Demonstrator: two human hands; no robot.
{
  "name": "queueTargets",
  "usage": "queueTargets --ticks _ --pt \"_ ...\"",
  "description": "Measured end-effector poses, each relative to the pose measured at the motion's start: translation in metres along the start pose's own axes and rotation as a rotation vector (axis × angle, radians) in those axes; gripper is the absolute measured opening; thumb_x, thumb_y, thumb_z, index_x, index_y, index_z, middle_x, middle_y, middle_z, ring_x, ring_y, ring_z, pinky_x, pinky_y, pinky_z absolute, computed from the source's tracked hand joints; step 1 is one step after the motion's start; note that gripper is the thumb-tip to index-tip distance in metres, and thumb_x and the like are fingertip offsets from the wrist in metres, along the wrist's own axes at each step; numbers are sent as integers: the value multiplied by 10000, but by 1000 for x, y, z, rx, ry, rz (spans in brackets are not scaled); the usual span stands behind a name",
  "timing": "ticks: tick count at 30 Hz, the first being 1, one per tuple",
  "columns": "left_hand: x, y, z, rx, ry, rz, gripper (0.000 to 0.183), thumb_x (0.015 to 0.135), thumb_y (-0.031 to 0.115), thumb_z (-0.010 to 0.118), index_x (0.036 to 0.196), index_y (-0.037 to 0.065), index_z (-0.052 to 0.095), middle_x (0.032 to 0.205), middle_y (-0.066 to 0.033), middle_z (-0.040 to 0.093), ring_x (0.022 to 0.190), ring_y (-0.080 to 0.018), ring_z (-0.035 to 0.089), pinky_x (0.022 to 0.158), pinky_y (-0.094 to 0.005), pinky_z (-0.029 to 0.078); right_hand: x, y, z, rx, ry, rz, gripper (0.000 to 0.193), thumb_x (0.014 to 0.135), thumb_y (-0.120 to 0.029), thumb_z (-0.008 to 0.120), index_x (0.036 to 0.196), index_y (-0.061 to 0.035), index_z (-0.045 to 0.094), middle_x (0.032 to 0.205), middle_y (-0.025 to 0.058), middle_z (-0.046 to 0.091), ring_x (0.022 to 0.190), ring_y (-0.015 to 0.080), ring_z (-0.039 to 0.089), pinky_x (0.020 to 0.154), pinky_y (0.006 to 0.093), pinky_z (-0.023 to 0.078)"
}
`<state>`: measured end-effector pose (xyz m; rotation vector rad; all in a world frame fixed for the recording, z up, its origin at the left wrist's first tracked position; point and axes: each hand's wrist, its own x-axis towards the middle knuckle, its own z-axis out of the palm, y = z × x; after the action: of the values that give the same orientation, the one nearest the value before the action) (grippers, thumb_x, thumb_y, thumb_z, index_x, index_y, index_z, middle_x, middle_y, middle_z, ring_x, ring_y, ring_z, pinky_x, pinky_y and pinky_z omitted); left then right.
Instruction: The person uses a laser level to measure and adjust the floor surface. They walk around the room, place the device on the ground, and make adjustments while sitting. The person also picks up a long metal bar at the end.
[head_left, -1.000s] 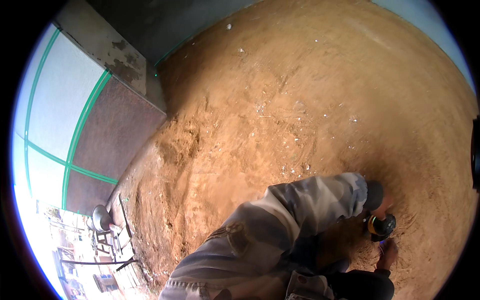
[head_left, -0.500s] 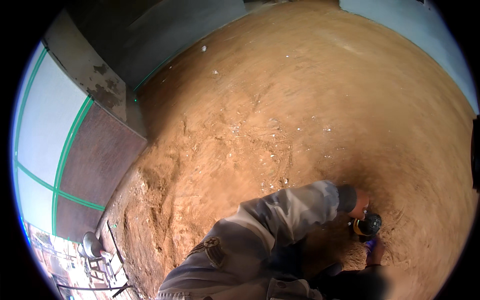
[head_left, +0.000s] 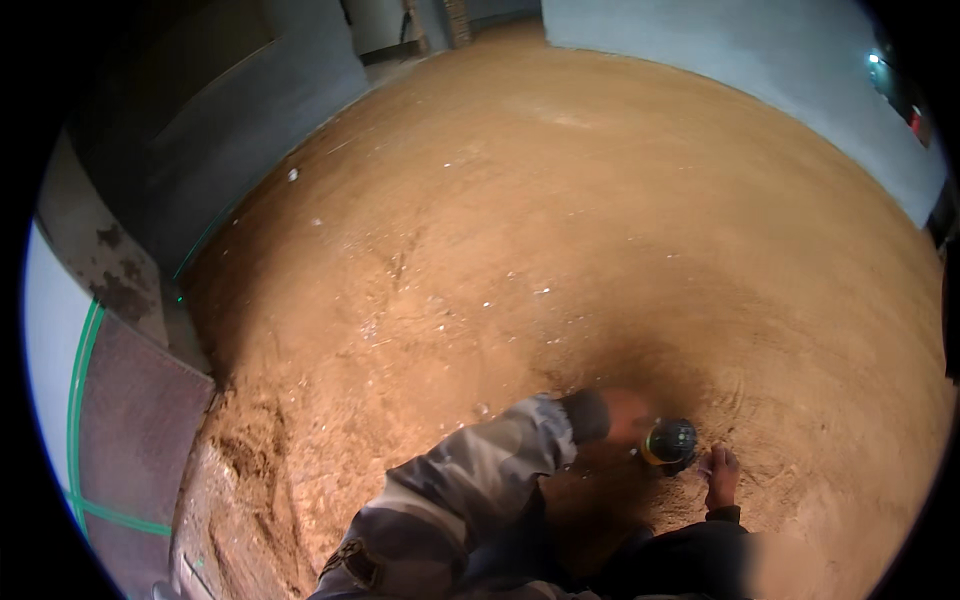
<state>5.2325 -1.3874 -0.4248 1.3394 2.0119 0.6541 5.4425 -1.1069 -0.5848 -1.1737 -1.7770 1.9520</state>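
A black, round-topped device with a yellow band is low over the brown earth floor at the lower right. My left hand is just left of it, beyond a camouflage sleeve with a dark cuff. Motion smears its fingers, and I cannot tell whether they touch the device. To the device's right is my right hand, near the ground and apart from the device. Its fingers look curled together, and what they hold, if anything, is too small to make out.
Loose earth is heaped along the left. A brown panel with green lines stands at the left edge. Grey walls bound the far side. Small white bits lie scattered about the floor.
The view has swung right, so floor and walls appear shifted left. My left hand has drawn leftward from the device's top side. The right hand has gone from below the device to its right.
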Motion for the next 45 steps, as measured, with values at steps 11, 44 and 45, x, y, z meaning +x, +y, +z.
queueTargets --ticks 11,44,45 --pt "8 -1 5 -30 -50 -11 396 880 368 642 1028 3 690 954 -221 704 914 -379 677 803 -447 514 -41 -112 65 -1035 -696 -968 723 667 -175 852 1322 -91 559 1355 187 537 1275 409 484 1083 457 421" --pt "12 -14 7 -20 -107 -75 377 889 379 641 1019 32 707 957 -194 718 930 -361 683 818 -441 515 -31 -156 66 -948 -281 -1048 398 919 -318 688 1063 49 634 993 262 634 945 447 614 820 496 501" --pt "10 -17 7 -67 -96 -98 385 888 385 641 1022 30 705 959 -198 717 928 -365 681 817 -444 515 -42 -176 74 -957 -300 -1020 395 919 -314 688 1061 50 634 997 260 634 936 447 617 810 495 505"
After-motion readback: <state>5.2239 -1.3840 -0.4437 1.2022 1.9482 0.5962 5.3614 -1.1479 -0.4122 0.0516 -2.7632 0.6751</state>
